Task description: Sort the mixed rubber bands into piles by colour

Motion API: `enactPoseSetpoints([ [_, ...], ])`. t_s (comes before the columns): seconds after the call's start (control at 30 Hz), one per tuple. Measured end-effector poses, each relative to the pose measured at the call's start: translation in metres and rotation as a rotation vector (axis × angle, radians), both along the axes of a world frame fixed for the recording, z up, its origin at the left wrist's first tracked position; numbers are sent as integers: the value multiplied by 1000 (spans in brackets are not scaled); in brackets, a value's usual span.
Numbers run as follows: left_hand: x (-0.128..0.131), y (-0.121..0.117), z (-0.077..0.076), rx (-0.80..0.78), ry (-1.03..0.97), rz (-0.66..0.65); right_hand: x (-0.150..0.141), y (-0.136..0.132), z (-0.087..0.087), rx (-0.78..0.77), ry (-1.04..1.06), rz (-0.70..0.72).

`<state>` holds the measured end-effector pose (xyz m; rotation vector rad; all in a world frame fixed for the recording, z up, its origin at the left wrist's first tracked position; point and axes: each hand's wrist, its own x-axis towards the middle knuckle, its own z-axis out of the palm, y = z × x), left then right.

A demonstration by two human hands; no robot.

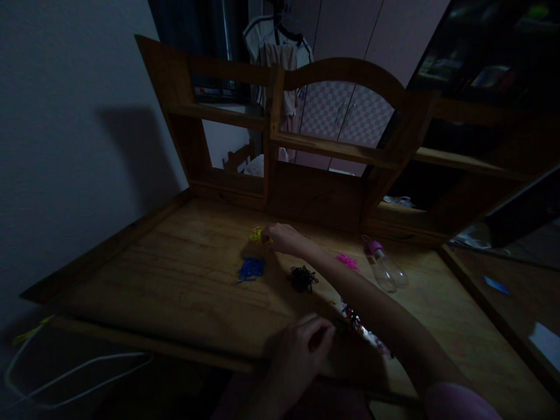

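Observation:
My right hand (282, 238) reaches across to a small pile of thin yellow strands (256, 235) near the back of the wooden table. Its fingertips are pinched together on the yellow strands. By the front edge rests my left hand (300, 347), fingers curled round toward the thumb; whether anything small is in them is hidden. A blue pile of similar strands (251, 268) lies in front of the yellow one. Black looped strands (303, 279) sit between my two hands. Partly behind my right forearm are pink strands (347, 261) and a shiny clear bag with mixed-colour contents (352, 317).
A clear bottle with a pink cap (385, 271) lies at the right. A wooden shelf unit (332, 149) stands along the table's back, with a wall (87, 146) on the left. A white cord (79, 364) hangs at the front left, near a yellow piece (32, 331).

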<state>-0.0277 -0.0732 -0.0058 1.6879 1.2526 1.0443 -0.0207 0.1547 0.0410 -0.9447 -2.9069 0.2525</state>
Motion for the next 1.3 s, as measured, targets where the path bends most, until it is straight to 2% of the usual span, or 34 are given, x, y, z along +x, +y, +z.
enactPoseSetpoints([
  [0.23,0,1,1,5,-6,-1,-4,4,-2,-20,-22,24],
  [0.5,-2,0,6,-31,1,-19,17,18,0,-115,251,-61],
  [0.63,-2,-1,6,-32,-12,-16,57,19,13,-174,377,-116],
  [0.77,-2,0,3,-34,-26,-10,124,6,26,-193,411,-199],
  [0.83,-2,1,3,-44,-36,-15,157,-5,28,-193,389,-251],
  [0.93,-2,2,4,-52,-49,-27,195,-23,21,-157,350,-347],
  [1.1,-2,2,6,-62,-37,-32,221,-44,8,-105,344,-469],
  [1.17,-2,2,5,-65,-26,-23,226,-53,12,-84,396,-520],
  [1.3,-3,1,4,-61,12,-11,241,-84,30,-38,586,-624],
])
